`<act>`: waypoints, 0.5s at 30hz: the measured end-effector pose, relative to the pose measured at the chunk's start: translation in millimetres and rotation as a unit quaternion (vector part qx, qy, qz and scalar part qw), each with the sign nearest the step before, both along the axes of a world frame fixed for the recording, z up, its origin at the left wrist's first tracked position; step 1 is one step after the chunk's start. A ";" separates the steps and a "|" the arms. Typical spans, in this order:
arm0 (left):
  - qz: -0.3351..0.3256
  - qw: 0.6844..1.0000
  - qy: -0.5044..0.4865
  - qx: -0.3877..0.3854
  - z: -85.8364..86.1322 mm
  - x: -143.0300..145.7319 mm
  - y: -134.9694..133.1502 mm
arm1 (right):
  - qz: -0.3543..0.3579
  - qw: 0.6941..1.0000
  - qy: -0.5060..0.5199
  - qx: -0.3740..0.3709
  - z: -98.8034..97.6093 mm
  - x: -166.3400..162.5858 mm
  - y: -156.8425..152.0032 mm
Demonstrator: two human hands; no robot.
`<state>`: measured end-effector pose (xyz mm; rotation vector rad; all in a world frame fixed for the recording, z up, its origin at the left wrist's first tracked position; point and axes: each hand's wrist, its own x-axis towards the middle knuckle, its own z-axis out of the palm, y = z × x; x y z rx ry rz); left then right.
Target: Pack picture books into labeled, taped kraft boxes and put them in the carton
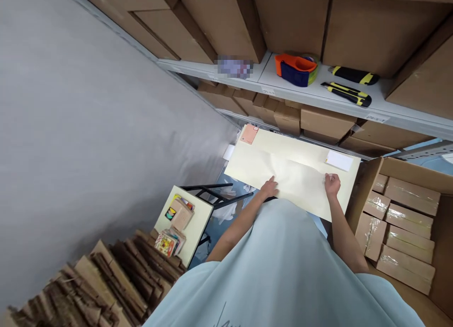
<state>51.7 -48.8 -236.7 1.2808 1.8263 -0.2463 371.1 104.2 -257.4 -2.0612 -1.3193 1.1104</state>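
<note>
A thin, pale, see-through sheet point(293, 180) is spread over a cream-topped table point(304, 147), with creases near its left middle. My left hand point(270, 187) rests on the sheet's near part, fingers stretched out and pointing at the creases. At the sheet's right end, my right hand point(332, 184) is closed in a pinch on its edge. Whether the sheet is paper or plastic I cannot tell. Beyond my right hand lies a white pad or card point(339, 161). A small pinkish booklet point(249, 134) lies at the table's far left corner.
An open carton point(384, 163) of taped small boxes stands at right. The shelf point(262, 77) ahead bears a tape dispenser point(297, 70), two utility knives point(348, 94) and cartons. Books lie on a small side table point(193, 251), beside stacked flattened cardboard point(106, 275). A wall runs along the left.
</note>
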 end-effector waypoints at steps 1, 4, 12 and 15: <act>-0.001 1.000 -0.003 -0.002 -0.4 -0.7 -1.4 | 0.001 1.000 -0.008 0.009 2.4 1.7 -2.4; -0.004 1.000 -0.011 -0.007 -1.6 -2.9 -4.6 | 0.019 0.998 -0.051 0.032 7.0 8.3 -8.5; -0.033 0.999 -0.034 -0.007 2.3 -13.4 -1.5 | 0.030 0.989 -0.143 0.014 14.5 10.4 -6.3; -0.045 0.998 -0.050 -0.003 3.5 -21.6 4.6 | -0.006 0.983 -0.182 0.026 26.1 10.8 -5.4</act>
